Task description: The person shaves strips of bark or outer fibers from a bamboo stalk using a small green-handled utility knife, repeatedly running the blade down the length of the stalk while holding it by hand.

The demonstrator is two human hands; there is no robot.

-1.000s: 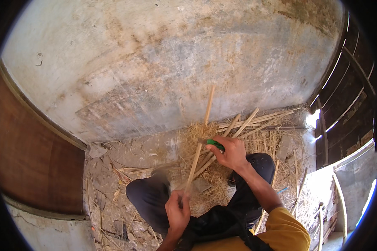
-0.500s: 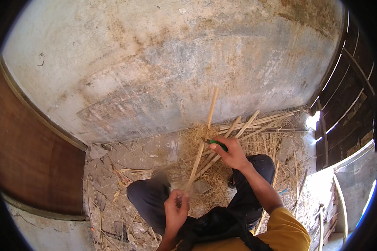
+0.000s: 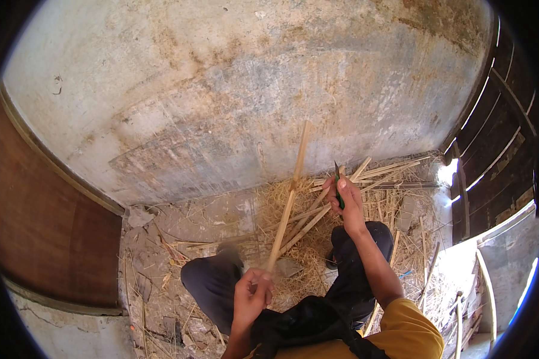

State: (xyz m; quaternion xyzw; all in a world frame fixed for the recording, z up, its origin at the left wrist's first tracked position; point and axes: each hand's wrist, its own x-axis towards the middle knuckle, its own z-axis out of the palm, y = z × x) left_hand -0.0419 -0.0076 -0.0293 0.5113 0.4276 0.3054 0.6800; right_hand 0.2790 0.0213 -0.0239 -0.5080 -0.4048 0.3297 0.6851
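Observation:
My left hand [image 3: 253,294] is closed round the lower end of a long, pale bamboo strip [image 3: 285,216]. The strip slants upward in front of the wall, with a darker joint partway along it. Off to its right, my right hand [image 3: 348,200] grips a knife [image 3: 339,190] with a green handle, its dark pointed blade turned upward. The blade stands apart from the strip. Below both hands, thin curly shavings [image 3: 308,254] lie heaped between my knees.
More bamboo strips [image 3: 377,175] lie in a pile at the foot of the stained wall [image 3: 233,107]. A brown wooden panel [image 3: 54,221] stands at the left. Dark slatted boards [image 3: 491,131] close off the right side. Loose sticks and debris litter the floor.
My right hand has moved up and right, taking the knife off the strip; its blade now points upward. The left hand still holds the strip, which has shifted slightly.

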